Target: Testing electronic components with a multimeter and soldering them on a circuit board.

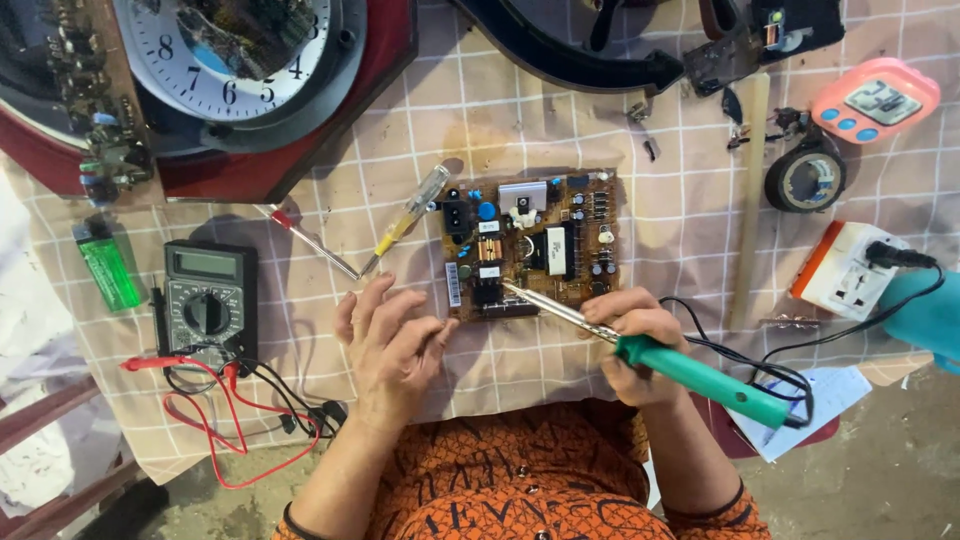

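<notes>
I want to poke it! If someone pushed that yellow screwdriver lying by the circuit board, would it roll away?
Probably a little. The yellow screwdriver has a round, smooth-looking handle, so it could roll sideways. The checked cloth under it looks soft and wrinkled, which would likely stop it soon. It looks thin and stiff, so probably light and easy to lift.

The scene is bright and evenly lit by soft light from above, with warm colour. Shadows are short and faint: the left hand [388,345] casts a soft one on the cloth [520,120] just beside it, and the circuit board [530,245] beyond the right hand [630,340] darkens its near edge. Glare shows on the clock glass [235,45] far from both hands. Focus is sharp around the soldering iron [690,372]; corners bend and soften slightly.
</notes>
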